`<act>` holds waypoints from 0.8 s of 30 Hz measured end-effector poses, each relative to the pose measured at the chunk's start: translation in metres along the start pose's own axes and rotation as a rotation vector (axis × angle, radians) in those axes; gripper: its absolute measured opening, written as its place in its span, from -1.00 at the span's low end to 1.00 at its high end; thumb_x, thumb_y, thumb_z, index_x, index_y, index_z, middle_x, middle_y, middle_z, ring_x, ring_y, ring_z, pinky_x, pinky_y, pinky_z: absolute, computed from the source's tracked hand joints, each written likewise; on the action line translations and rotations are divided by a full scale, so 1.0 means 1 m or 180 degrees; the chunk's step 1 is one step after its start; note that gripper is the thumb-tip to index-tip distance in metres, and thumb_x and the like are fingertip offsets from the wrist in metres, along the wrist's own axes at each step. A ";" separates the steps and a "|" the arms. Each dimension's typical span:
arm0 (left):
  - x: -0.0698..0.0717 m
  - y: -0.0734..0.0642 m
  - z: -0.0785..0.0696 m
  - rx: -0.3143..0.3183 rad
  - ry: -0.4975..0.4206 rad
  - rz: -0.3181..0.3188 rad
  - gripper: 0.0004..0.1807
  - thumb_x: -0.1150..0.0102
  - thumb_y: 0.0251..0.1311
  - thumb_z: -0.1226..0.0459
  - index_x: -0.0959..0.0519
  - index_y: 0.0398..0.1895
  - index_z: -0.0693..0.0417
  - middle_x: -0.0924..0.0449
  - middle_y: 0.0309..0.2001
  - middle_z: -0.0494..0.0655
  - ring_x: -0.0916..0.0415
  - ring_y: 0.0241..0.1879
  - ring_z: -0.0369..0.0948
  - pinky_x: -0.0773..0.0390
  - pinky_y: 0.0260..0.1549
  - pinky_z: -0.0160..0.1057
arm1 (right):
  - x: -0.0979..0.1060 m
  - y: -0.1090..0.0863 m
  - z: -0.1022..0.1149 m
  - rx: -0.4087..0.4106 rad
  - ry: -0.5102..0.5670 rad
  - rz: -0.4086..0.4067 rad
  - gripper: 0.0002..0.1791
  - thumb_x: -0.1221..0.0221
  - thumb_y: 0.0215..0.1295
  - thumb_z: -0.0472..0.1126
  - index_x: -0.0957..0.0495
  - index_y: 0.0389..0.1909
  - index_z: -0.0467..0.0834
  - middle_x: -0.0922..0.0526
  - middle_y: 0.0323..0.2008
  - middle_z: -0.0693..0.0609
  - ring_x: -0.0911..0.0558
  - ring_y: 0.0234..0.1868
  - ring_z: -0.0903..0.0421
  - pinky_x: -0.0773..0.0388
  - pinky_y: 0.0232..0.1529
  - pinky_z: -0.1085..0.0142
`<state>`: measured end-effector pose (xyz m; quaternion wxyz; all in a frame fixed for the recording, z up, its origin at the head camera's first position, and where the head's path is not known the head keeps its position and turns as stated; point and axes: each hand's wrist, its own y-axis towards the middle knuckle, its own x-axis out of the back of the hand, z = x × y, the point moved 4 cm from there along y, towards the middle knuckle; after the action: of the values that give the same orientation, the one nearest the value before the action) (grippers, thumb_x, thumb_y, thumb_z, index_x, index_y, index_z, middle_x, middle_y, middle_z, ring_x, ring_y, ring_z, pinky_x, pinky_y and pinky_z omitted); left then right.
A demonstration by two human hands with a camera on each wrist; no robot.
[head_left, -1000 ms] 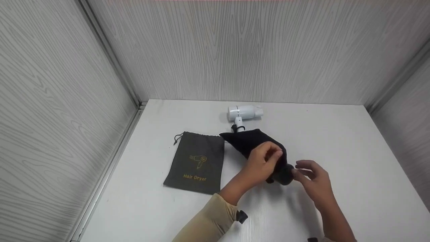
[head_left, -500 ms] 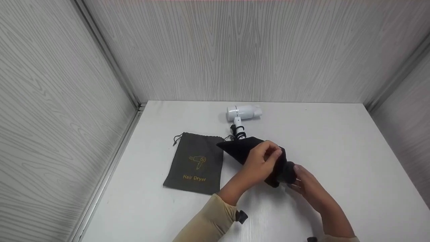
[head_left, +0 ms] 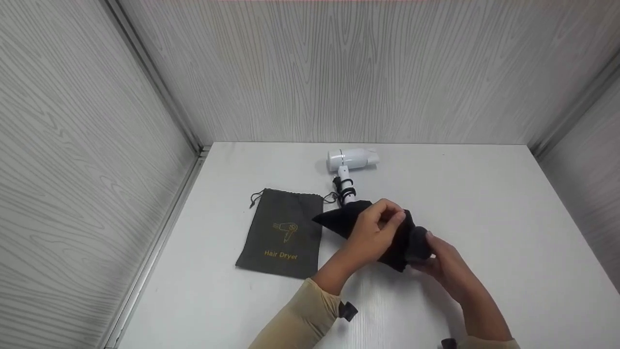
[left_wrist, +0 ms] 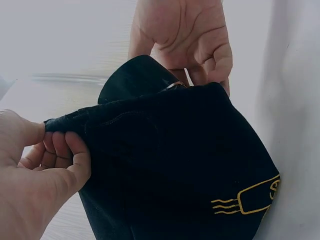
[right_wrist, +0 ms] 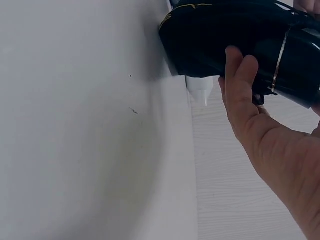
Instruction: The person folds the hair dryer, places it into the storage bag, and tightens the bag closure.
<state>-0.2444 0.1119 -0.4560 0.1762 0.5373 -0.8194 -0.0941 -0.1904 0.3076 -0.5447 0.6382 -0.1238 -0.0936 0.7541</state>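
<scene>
My left hand (head_left: 370, 235) pinches the mouth edge of a black drawstring pouch (head_left: 339, 220) between thumb and fingers. A yellow dryer print shows on the pouch (left_wrist: 165, 155) in the left wrist view. Out of the mouth sticks the rounded end of a black hair dryer (head_left: 417, 245), ringed by a thin gold band; the rest is hidden inside the cloth. My right hand (head_left: 453, 271) holds that end from the right. In the right wrist view, the right hand's fingers (right_wrist: 240, 85) lie along the pouch and the dryer barrel (right_wrist: 300, 65).
A dark grey pouch (head_left: 290, 228) printed "Hair Dryer" lies flat to the left, its drawstrings at the top corners. Behind the black pouch lies a white hair dryer (head_left: 351, 160), a black cord wound on its handle. Pale wood-grain panels (head_left: 310, 72) enclose the white table (head_left: 193, 300).
My right hand has shifted from pinching the dryer's end to gripping it lower round the side. The black pouch has come down toward me, uncovering more of the white dryer's handle. My left hand stays.
</scene>
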 end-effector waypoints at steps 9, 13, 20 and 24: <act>0.002 -0.001 0.002 0.0072 -0.0087 -0.0024 -0.90 -0.21 0.54 0.23 -0.62 -0.09 0.08 -0.67 -0.18 -0.16 -0.57 -0.17 -0.42 -0.66 -0.11 -0.40 | 0.004 -0.002 0.004 -0.0031 -0.0068 -0.0564 -0.11 0.08 0.67 0.28 -0.15 0.61 -0.37 -0.21 0.61 -0.32 -0.63 0.35 0.01 -0.63 0.22 0.37; 0.005 -0.001 0.004 0.0037 -0.0070 -0.0033 -0.89 -0.19 0.55 0.23 -0.61 -0.08 0.08 -0.66 -0.17 -0.13 -0.56 -0.16 -0.42 -0.66 -0.10 -0.40 | 0.006 -0.003 0.006 -0.0028 -0.0010 -0.0942 -0.14 -0.09 0.60 0.23 -0.32 0.49 -0.46 -0.34 0.52 -0.39 -0.73 0.17 0.18 -0.65 0.16 0.41; 0.010 0.000 0.008 -0.0009 -0.0046 -0.0073 -0.87 -0.13 0.59 0.22 -0.57 -0.04 0.10 -0.61 -0.19 -0.13 -0.53 -0.23 -0.41 -0.61 -0.19 -0.41 | 0.007 -0.005 0.011 0.0050 -0.0155 -0.1288 -0.30 -0.30 0.45 0.20 -0.61 0.21 -0.37 -0.60 0.19 -0.12 -0.74 0.03 0.25 -0.67 0.08 0.45; 0.013 0.000 0.011 0.0030 -0.0051 -0.0079 -0.85 -0.07 0.63 0.20 -0.51 -0.01 0.10 -0.54 -0.23 -0.10 -0.50 -0.32 -0.36 -0.66 -0.33 -0.35 | 0.008 -0.008 0.014 0.0105 -0.0171 -0.1503 -0.43 -0.41 0.35 0.19 -0.71 0.04 -0.25 -0.64 0.03 0.03 -0.72 0.00 0.22 -0.69 0.04 0.46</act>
<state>-0.2533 0.0995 -0.4637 0.1659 0.5475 -0.8144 -0.0968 -0.1887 0.3170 -0.5294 0.7960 -0.0679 -0.1245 0.5884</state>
